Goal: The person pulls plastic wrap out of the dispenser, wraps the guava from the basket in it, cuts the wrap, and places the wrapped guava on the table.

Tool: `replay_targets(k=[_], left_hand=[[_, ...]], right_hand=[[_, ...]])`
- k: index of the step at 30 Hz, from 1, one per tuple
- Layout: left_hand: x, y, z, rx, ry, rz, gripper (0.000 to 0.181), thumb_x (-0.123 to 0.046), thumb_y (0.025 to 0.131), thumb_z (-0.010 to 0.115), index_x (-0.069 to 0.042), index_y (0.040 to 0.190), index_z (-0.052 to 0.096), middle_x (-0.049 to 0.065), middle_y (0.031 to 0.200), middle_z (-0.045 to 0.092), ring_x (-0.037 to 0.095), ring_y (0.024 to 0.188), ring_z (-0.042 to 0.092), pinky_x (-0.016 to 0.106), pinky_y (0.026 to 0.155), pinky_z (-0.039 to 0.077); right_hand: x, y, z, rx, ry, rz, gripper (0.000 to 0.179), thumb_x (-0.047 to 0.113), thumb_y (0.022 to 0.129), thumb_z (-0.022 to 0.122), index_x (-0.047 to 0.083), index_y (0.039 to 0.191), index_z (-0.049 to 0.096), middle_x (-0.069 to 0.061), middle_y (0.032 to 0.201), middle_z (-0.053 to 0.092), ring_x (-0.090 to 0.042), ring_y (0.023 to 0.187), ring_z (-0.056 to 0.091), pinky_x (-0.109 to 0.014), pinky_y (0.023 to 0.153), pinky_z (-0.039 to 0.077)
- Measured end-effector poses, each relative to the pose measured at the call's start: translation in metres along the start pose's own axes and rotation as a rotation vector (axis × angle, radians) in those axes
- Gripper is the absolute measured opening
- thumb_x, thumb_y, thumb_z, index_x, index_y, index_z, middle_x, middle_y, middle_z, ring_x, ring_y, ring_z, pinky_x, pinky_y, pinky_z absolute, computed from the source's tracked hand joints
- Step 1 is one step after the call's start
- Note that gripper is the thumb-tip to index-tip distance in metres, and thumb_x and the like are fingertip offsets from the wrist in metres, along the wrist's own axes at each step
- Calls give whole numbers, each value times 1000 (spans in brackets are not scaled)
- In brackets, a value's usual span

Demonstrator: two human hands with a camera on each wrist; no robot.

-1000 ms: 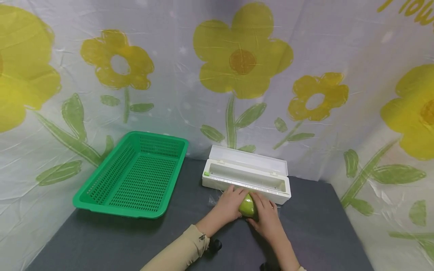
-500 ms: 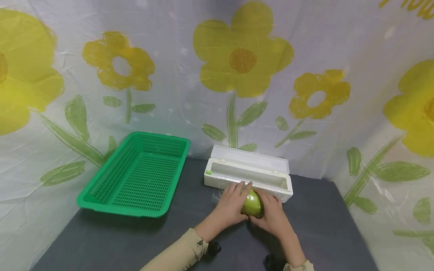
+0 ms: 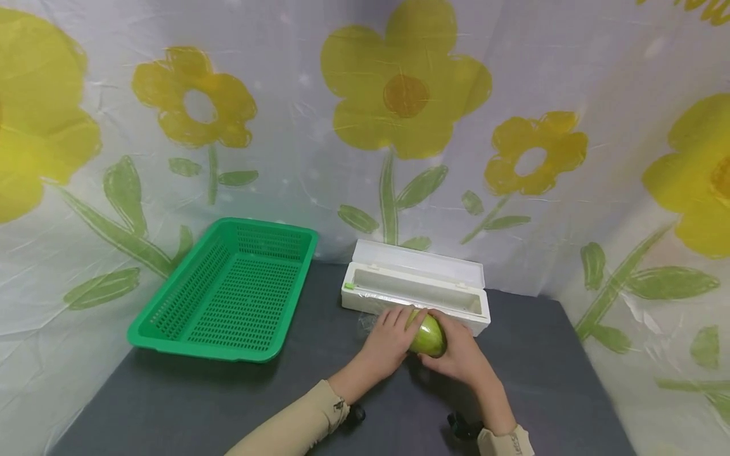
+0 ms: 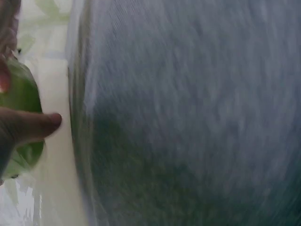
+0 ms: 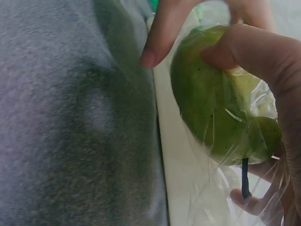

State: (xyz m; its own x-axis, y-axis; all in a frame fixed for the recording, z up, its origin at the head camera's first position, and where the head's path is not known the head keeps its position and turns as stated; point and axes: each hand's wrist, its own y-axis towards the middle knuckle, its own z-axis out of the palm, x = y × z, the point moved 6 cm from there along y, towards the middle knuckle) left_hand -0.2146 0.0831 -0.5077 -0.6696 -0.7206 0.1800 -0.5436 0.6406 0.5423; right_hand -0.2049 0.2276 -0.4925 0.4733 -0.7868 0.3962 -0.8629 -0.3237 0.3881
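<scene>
A green pear (image 3: 430,338) with a dark stem is wrapped in clear cling film (image 5: 214,200), which shines and creases around it. My right hand (image 3: 461,347) grips the pear from the right, its thumb pressing the skin in the right wrist view. From the left, my left hand (image 3: 386,343) arches its fingers over the pear's other side. Its thumb reaches past the pear (image 4: 30,153) in the left wrist view. Just behind both hands stands a long white cling film box (image 3: 356,300) with its lid raised. Loose film also shows left of my left hand.
On the left of the dark grey table (image 3: 308,386) sits a green perforated plastic basket (image 3: 135,340). A flower-printed curtain (image 3: 296,190) hangs behind and along the sides. Black wrist devices are strapped near both beige sleeves (image 3: 308,415).
Between my hands the pear has turned and more of it shows. It has shifted slightly to the right, with the right hand moving along and its wrist turning. Box and basket stay put.
</scene>
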Motion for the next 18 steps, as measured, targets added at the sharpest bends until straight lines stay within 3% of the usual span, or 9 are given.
replay_targets(k=[5, 9, 11, 15, 18], left_hand=[[12, 10, 0, 22, -53, -33, 97, -46, 72, 98, -14, 151, 52, 5, 130, 65, 22, 119, 61, 39, 101, 49], [12, 15, 0, 72, -42, -49, 92, -50, 70, 96, -14, 144, 55, 3, 123, 67, 21, 115, 61, 39, 101, 49], [11, 15, 2, 114, -32, -57, 93, -54, 71, 95, -14, 145, 55, 3, 123, 67, 22, 116, 60, 41, 103, 49], [11, 18, 1, 165, -6, -65, 96, -58, 70, 95, -15, 146, 56, 4, 123, 67, 24, 118, 59, 42, 106, 48], [13, 20, -1, 182, 4, -74, 98, -59, 68, 96, -15, 146, 56, 5, 122, 68, 25, 117, 59, 42, 104, 48]], right_hand=[[2, 6, -2, 18, -23, 11, 92, 28, 73, 91, 0, 151, 51, -15, 127, 71, -36, 110, 68, -66, 96, 47], [6, -1, -5, 22, -79, 19, 99, 32, 78, 90, -3, 156, 41, -20, 136, 65, -43, 120, 62, -73, 103, 39], [13, -7, -11, -37, -108, -36, 95, 35, 81, 90, -3, 155, 44, -22, 142, 61, -44, 126, 58, -75, 105, 35], [34, -18, -22, -223, -136, -225, 75, 46, 95, 79, -2, 148, 56, -22, 148, 58, -42, 134, 55, -71, 112, 30], [44, -21, -18, -255, -151, -284, 73, 37, 95, 81, -4, 150, 54, -22, 151, 57, -38, 138, 53, -69, 116, 29]])
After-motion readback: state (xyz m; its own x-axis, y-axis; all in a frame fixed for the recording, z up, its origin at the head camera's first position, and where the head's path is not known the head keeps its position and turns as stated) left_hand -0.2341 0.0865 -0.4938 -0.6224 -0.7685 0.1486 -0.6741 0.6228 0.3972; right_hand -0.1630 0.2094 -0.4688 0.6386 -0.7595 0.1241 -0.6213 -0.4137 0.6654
